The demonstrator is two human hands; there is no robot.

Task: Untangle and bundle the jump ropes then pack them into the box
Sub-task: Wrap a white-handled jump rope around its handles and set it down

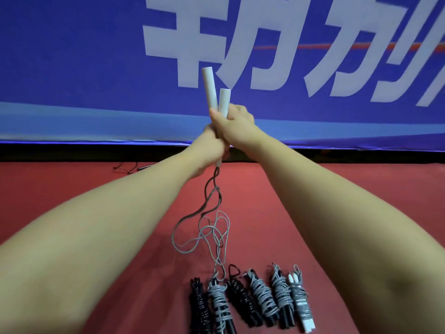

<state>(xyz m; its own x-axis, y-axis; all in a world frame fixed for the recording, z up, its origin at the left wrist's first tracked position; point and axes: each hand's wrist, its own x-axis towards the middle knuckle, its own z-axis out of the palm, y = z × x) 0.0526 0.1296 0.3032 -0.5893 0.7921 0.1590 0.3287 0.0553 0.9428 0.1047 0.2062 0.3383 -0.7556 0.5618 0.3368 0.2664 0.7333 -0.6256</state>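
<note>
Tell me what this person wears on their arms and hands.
Nothing that shows. The left forearm and right forearm are bare, no sleeve in view. The left hand and right hand have no gloves; no watch, bracelet or ring is visible.

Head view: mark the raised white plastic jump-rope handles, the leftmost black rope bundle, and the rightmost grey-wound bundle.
raised white plastic jump-rope handles (210, 86), head view, taller handle's shaft.
leftmost black rope bundle (199, 307), head view, wound middle.
rightmost grey-wound bundle (300, 301), head view, wound middle.
</note>
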